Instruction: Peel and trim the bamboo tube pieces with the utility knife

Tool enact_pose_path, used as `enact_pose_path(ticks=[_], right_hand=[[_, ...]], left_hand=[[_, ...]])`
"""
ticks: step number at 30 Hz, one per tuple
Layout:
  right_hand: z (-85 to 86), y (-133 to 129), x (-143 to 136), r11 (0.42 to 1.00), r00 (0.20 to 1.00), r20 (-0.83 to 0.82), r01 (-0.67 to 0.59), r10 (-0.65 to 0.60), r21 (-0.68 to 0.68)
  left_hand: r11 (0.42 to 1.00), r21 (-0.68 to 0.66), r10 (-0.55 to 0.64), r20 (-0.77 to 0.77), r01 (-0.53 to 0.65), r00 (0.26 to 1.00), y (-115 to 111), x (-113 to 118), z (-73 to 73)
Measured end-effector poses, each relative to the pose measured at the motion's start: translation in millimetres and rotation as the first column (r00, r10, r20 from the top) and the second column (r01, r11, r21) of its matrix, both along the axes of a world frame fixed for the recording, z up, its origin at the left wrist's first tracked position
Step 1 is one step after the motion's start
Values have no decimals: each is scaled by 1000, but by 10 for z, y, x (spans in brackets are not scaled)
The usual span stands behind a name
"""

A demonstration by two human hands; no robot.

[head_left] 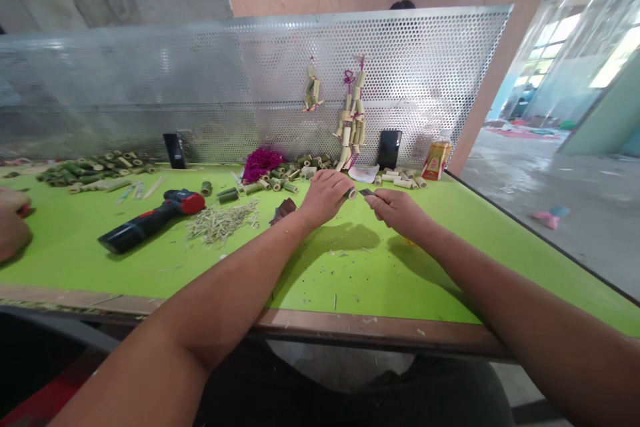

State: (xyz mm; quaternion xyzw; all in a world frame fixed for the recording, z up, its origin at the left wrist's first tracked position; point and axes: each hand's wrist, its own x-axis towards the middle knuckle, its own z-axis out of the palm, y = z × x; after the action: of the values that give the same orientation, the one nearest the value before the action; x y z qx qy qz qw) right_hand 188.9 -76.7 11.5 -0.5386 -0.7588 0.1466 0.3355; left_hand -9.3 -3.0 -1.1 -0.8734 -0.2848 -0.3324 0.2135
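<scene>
My left hand (326, 195) is closed around a short bamboo piece (351, 193), whose cut end points right. Facing it, my right hand (397, 209) grips a small dark blade (367, 193), its handle hidden in my fingers. The blade's tip is close to the bamboo's end; I cannot tell whether they touch. Both hands are raised above the green tabletop (415, 293). Just left of my left wrist lies a crumpled brown piece (283, 211), perhaps sandpaper. Small shavings and dark specks are scattered below my hands.
A cordless drill (153, 220) lies left beside a heap of shavings (223, 221). Behind are bamboo pieces (107, 167), purple string (263, 163), two phones (390, 149) and a bottle (437, 159). Bamboo figures (353, 120) hang on the perforated metal screen (200, 93). Another person's hand (13, 220) is far left.
</scene>
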Motion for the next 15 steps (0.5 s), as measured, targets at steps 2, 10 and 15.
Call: enact_pose_path(ticks=[2,10,15], right_hand=[[-13,2,-23,999,996,89,10,-12,32],[-18,-1,-65,980,922,335,169,-194,101],[-41,20,-119,988,967,206,154,-148,-13]], left_hand=[[1000,-7,11,-1,-11,1000,-9,7,2],[1000,5,8,-66,-8,998,-34,55,-3],[997,30,75,-63,-73,995,-22,100,-37]])
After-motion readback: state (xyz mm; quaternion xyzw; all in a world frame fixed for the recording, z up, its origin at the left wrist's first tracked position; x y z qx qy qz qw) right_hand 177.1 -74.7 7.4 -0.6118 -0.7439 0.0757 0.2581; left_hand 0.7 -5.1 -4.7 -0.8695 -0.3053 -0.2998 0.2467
